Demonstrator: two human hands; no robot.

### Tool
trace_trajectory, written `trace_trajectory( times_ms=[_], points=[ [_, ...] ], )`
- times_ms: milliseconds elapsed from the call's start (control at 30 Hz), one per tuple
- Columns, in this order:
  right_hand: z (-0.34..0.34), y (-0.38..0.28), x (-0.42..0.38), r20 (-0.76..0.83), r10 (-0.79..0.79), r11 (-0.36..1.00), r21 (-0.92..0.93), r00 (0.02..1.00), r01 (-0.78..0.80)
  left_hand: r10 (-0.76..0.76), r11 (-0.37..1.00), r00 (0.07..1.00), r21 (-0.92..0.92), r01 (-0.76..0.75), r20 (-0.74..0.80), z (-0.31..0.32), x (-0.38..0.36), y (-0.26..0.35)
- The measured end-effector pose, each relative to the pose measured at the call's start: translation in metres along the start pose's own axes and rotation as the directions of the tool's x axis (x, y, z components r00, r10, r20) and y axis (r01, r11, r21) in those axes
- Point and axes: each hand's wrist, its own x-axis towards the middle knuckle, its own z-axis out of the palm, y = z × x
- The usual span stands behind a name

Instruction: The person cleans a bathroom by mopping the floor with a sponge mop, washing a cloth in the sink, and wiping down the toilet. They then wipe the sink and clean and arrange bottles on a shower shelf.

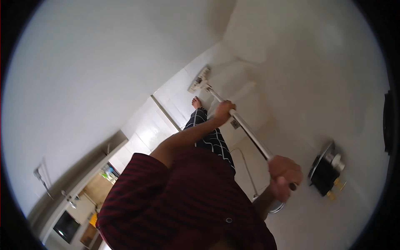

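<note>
A long-handled floor brush (253,135) slants across the view, its pale pole running down to a wide cream head (200,79) on the floor by the far wall. Around the middle of the pole my left hand (225,111) is closed. My right hand (285,177) grips the pole's top end, which pokes out past the fingers. A bare foot (196,102) stands close to the brush head, below dark checked trousers (212,139). Whether the head carries bristles or a pad is too blurred to tell.
A small square drain (235,124) is set in the floor. To the right, a black wall shelf (323,175) holds several items. A thin hose (248,168) hangs near my right forearm. A raised threshold strip (166,112) crosses the white floor tiles (146,135).
</note>
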Motion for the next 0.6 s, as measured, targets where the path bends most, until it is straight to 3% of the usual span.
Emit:
trace_trajectory(
  times_ms=[33,133,200,267,367,400,433,500,533,600],
  points=[
    [-0.006,-0.013,-0.012,-0.02,-0.009,0.997,-0.077,1.0,0.008,0.038,0.999,0.998,-0.033,-0.036,0.053,0.019,-0.003,0.014],
    [-0.03,-0.042,-0.062,-0.28,-0.056,0.986,-0.167,0.958,0.008,0.235,0.972,0.958,-0.069,-0.226,0.167,0.107,-0.012,0.043],
    [-0.038,-0.055,-0.089,-0.439,-0.098,0.966,-0.257,0.893,-0.02,0.202,0.979,0.923,-0.087,-0.184,0.328,0.145,-0.023,0.074],
    [-0.05,-0.065,-0.119,-0.589,-0.167,0.951,-0.306,0.791,-0.028,0.275,0.96,0.86,-0.083,-0.266,0.43,0.171,-0.026,0.094],
    [-0.067,-0.084,-0.136,-0.615,-0.205,0.945,-0.327,0.762,-0.01,0.305,0.94,0.759,-0.054,-0.337,0.574,0.176,-0.037,0.122],
    [-0.066,-0.09,-0.133,-0.626,-0.288,0.91,-0.414,0.724,0.005,0.312,0.938,0.749,-0.062,-0.342,0.585,0.163,-0.034,0.127],
    [-0.065,-0.098,-0.126,-0.554,-0.33,0.905,-0.417,0.764,0.088,0.314,0.936,0.741,-0.064,-0.346,0.593,0.146,-0.028,0.131],
    [-0.059,-0.119,-0.112,-0.415,-0.408,0.884,-0.403,0.813,0.238,0.344,0.921,0.762,-0.041,-0.387,0.548,0.107,-0.022,0.147],
    [-0.062,-0.13,-0.1,-0.325,-0.346,0.924,-0.283,0.88,0.259,0.358,0.915,0.771,-0.033,-0.402,0.526,0.091,-0.019,0.149],
    [-0.083,-0.125,-0.097,-0.261,-0.31,0.936,-0.25,0.914,0.246,0.341,0.912,0.843,0.071,-0.404,0.416,0.064,0.003,0.143]
  ],
)
